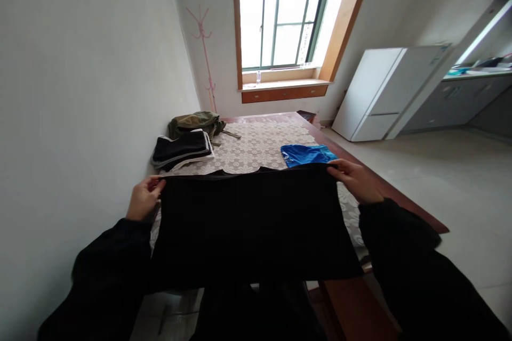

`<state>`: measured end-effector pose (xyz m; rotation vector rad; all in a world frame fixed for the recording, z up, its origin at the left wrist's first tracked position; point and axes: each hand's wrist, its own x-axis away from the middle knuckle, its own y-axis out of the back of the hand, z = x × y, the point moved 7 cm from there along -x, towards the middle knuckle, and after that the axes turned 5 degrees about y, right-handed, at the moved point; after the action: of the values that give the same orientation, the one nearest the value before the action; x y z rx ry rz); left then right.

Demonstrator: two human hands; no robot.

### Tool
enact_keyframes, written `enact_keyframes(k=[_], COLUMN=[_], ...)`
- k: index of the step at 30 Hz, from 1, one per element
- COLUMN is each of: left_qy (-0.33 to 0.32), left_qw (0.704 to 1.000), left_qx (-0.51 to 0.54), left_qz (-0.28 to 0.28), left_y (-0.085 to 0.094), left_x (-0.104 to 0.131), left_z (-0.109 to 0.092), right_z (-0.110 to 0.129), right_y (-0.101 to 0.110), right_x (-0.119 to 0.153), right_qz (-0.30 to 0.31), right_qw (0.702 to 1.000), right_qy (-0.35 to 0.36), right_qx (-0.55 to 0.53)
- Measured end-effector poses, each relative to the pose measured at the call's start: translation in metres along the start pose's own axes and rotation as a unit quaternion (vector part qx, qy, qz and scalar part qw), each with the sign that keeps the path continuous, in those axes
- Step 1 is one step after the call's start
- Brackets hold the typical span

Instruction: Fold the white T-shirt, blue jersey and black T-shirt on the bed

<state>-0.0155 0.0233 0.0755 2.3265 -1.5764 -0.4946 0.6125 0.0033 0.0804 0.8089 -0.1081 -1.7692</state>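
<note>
A black piece of clothing is stretched wide between my two hands, its upper edge nearly level and the rest hanging down over the near table edge. My left hand pinches its upper left corner. At the upper right corner, my right hand grips it between thumb and fingers. Just beyond the cloth lies a blue plastic-looking packet, close to my right hand. Farther off on the left is a stack of folded black and white cloth. What kind of garment I hold cannot be made out.
The table has a patterned lace cloth. An olive backpack lies at its far left, against the wall. A pink coat stand, a window and a white fridge stand beyond. A brown wooden seat is below right.
</note>
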Motion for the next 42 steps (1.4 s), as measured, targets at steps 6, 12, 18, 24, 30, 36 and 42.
enact_keyframes(k=[6, 12, 18, 24, 30, 36, 42], left_qy=[0.038, 0.0, 0.005, -0.004, 0.004, 0.007, -0.003], left_qw=[0.994, 0.998, 0.991, 0.991, 0.981, 0.981, 0.981], left_qx=[-0.013, -0.02, -0.104, -0.116, -0.186, -0.184, -0.188], left_qz=[0.1, 0.064, 0.087, 0.073, 0.061, 0.061, 0.054], left_y=[-0.055, -0.045, -0.068, -0.068, -0.08, -0.081, -0.086], left_x=[-0.054, -0.082, -0.104, -0.123, -0.132, -0.133, -0.134], left_z=[0.039, 0.051, 0.051, 0.051, 0.068, 0.078, 0.082], right_z=[-0.071, -0.102, -0.108, -0.112, -0.131, -0.143, -0.142], right_y=[-0.053, -0.038, -0.061, -0.057, -0.082, -0.082, -0.084], right_x=[-0.026, -0.033, -0.059, -0.07, -0.068, -0.066, -0.065], right_qz=[0.081, 0.033, 0.091, 0.034, 0.079, 0.071, 0.057], right_qw=[0.994, 0.994, 0.994, 0.998, 0.99, 0.994, 0.991], right_qy=[-0.061, -0.055, -0.009, 0.033, -0.011, -0.012, -0.009], right_qx=[-0.043, -0.083, 0.055, 0.04, 0.117, 0.086, 0.124])
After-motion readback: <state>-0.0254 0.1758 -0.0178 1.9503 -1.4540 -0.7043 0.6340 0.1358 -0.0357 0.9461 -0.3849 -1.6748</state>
